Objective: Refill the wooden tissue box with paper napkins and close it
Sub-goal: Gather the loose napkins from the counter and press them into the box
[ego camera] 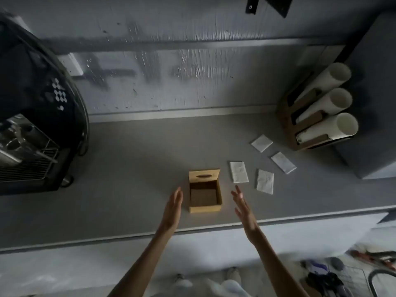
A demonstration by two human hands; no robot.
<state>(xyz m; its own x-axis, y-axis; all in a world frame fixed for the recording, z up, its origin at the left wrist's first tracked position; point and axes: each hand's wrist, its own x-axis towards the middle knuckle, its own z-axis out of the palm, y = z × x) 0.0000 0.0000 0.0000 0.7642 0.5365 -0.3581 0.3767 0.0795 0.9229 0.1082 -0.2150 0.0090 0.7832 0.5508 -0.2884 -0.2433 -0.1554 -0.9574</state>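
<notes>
The wooden tissue box (205,209) stands on the grey counter near its front edge. Its hinged lid (204,174), with an oval slot, is tipped back, and the inside looks empty. Several folded white paper napkins lie flat to the right of the box, the nearest napkin (239,171) just beside the lid and another napkin (265,181) a little further right. My left hand (174,207) hovers flat and open just left of the box. My right hand (242,205) is open to the right of the box, fingers spread, holding nothing.
A dark coffee machine (36,116) with a metal drip grille fills the left side. A wooden cup dispenser (300,116) with three stacks of white paper cups stands at the back right beside a grey cabinet (372,103). The counter's front edge (128,236) runs below my hands.
</notes>
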